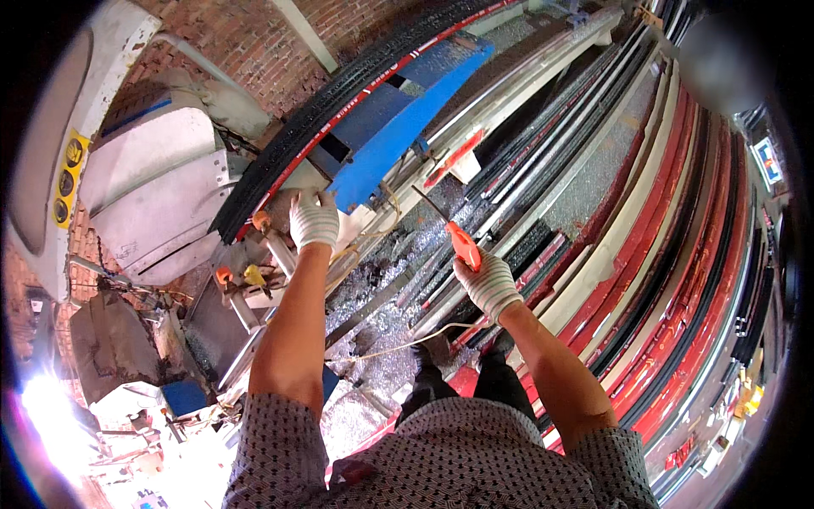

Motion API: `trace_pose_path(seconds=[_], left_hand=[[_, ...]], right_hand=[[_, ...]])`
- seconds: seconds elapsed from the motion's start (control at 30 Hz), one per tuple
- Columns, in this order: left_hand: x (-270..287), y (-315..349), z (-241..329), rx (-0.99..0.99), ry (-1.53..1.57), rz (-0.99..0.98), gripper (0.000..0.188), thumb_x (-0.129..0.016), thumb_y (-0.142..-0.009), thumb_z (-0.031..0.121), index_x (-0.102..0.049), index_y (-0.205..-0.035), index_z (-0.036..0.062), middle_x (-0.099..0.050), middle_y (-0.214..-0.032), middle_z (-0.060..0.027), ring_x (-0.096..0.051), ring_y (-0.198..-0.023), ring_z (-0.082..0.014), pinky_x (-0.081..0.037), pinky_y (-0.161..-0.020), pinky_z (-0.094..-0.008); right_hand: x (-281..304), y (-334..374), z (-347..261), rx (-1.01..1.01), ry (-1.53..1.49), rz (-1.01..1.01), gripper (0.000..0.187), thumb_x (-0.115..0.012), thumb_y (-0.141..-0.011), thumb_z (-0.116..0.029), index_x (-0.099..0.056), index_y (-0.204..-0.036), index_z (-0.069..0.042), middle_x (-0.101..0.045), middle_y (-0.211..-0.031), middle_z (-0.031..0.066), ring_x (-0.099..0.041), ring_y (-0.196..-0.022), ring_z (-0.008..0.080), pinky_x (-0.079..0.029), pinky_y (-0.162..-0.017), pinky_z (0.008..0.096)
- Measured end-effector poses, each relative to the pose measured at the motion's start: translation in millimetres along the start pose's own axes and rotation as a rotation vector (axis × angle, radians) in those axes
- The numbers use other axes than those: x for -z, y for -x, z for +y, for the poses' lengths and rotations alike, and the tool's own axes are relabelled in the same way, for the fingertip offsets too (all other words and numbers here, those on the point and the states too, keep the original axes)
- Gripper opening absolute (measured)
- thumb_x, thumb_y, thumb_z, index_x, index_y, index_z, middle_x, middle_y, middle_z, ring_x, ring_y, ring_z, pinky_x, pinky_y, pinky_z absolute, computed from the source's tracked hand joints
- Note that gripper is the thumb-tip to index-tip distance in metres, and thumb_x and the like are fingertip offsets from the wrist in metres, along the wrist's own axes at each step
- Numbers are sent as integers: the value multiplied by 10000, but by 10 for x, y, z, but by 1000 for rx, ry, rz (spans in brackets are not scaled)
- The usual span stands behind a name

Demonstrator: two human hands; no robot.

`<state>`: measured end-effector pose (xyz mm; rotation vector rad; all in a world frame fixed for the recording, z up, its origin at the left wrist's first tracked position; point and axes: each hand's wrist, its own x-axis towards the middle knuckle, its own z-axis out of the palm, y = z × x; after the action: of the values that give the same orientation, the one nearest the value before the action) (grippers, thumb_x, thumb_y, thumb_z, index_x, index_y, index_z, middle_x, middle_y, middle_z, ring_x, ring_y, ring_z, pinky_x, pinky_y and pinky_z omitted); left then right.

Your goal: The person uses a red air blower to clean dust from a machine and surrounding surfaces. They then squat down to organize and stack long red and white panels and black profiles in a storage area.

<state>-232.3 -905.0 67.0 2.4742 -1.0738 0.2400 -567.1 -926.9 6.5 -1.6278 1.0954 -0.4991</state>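
Spreading across the right side, long red, black and white strips [623, 297] lie side by side in a broad bank. A brick wall [229, 42] stands at the upper left. Before it, a white frame [102, 81] rises at the far left, and a long black strip [339, 114] with a red edge slants from the upper middle down toward the left hand. Pale panels [153, 170] lean between the frame and that strip, while a blue panel [381, 165] lies just beside the strip's right flank.

Both hands wear pale striped gloves. The left hand [314, 220] is near the black strip's lower end and the blue panel's lower corner, its fingers bent; whether they grip anything, I cannot tell. The right hand [487, 287] is wrapped round the handle of an orange-handled tool [463, 246], out to the right of the blue panel and above the dark strips. The tool's thin dark shaft points up and to the left, away from the palm. Smaller still, two orange knobs [261, 220] sit left of the left hand, and a thin pale cord [398, 344] runs leftward from below the right hand.
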Motion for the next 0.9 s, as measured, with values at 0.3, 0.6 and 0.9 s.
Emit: trace_pose_path(seconds=[0.3, 0.6, 0.9], left_hand=[[-510, -623, -359, 166, -32, 287, 496, -620, -839, 190, -462, -1288, 50, -549, -1181, -238, -545, -1075, -400, -453, -922, -496], [-486, -693, -188, 273, 73, 294, 466, -639, -795, 208, -542, -1211, 21, -611, -1056, -236, -593, -984, -408, -477, -868, -499], [-525, -668, -100, 260, -10, 356, 424, -565, -837, 90, -515, -1249, 1, -584, -1141, -222, -568, -1061, -392, -467, -909, -468]], right_hand=[[-342, -927, -1229, 44, 194, -140, 309, -566, -909, -301, -637, -1032, -27, -670, -871, 238, -671, -775, 385, -536, -737, 456], [-714, -1867, -1860, 119, 572, -145, 309, -503, -951, -338, -637, -1023, -69, -692, -915, 197, -678, -843, 372, -550, -749, 461], [1012, -3068, -1562, -199, 593, 348, 353, -556, -908, -384, -667, -1066, -89, -693, -1038, 188, -658, -996, 374, -546, -830, 445]])
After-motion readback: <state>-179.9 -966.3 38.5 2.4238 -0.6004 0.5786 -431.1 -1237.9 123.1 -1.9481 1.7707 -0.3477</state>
